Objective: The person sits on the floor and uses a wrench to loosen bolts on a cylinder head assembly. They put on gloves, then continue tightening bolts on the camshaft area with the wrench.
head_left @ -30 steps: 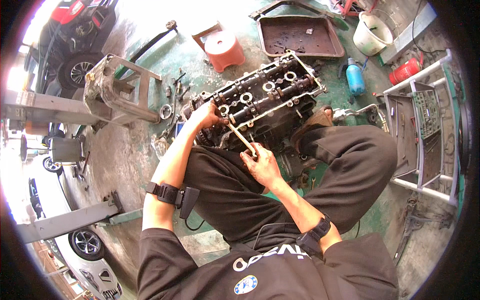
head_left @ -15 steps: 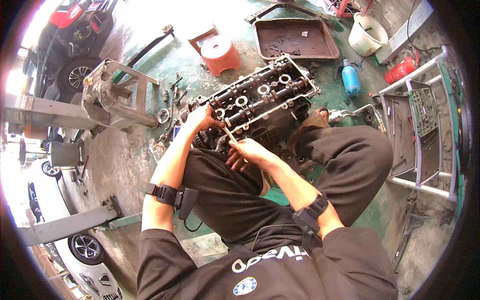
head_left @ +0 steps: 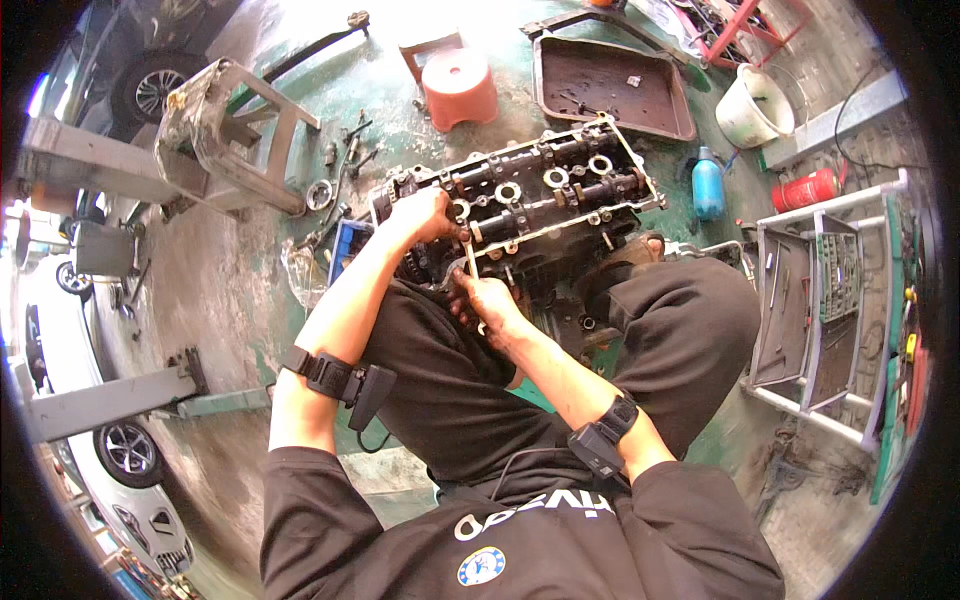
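Observation:
An engine cylinder head (head_left: 545,190) with dark camshafts and pale round openings lies on the engine in front of my knees. My right hand (head_left: 487,300) is closed around a slim silver wrench (head_left: 472,262), which points away from me to the near left edge of the cylinder head. The wrench's lower end shows below the fingers. At the left end of the cylinder head, my left hand (head_left: 425,215) has its fingers curled down at the wrench's upper end. The fingertips are partly hidden, and so is whatever the wrench sits on.
Beyond the engine are a red stool (head_left: 460,95), a brown drip tray (head_left: 620,95) and a white bucket (head_left: 752,110). A blue bottle (head_left: 707,188) and a tool trolley (head_left: 830,300) stand on the right. Loose parts (head_left: 345,165) and a metal stand (head_left: 225,140) are on the left.
My right hand has swung left towards me, and the wrench now points more straight away from me. My left hand keeps its place on the engine. The whole view has shifted slightly.

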{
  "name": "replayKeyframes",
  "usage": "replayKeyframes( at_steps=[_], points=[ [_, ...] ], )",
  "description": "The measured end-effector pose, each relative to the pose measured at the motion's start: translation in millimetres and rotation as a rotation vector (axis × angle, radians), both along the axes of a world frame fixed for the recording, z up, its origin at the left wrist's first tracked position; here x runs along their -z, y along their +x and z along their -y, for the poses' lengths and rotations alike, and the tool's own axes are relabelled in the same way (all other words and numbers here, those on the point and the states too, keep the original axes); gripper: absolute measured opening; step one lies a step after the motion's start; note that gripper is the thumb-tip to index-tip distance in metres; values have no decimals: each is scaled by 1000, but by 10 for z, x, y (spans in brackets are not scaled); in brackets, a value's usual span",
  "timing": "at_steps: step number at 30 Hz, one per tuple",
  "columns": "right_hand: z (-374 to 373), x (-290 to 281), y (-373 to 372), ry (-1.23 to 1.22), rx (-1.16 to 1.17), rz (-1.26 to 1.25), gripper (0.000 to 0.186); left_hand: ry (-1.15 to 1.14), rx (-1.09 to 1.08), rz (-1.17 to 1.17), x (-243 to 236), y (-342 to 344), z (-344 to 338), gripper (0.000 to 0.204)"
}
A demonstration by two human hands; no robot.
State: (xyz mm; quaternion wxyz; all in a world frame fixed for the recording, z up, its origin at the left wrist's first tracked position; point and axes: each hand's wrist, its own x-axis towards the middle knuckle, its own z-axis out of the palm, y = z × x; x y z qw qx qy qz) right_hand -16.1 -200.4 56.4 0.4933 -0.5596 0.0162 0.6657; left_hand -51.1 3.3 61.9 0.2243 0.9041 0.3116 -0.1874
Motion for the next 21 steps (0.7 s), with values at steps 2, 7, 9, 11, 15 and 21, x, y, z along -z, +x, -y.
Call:
replayKeyframes(
  at_steps=[2, 7, 9, 11, 15, 21],
  points=[
    [2, 41, -82, -43, 89, 112, 36, -23, 20, 26, -5, -18, 8, 66],
    [-65, 136, -261, -13, 330, 218, 35, 20, 52, 46, -28, -38, 29, 60],
    [-155, 179, -409, -63, 335, 474, 38, 52, 74, 37, -52, -20, 45, 59],
    [-211, 226, -509, -84, 335, 555, 42, 42, 69, 7, -86, 19, 53, 59],
    [-244, 255, -515, -63, 386, 447, 40, 38, 55, -48, -163, 36, 84, 60],
    [27, -18, -320, 75, 407, 90, 40, -221, -19, 64, -315, -25, 114, 55]
  ],
)
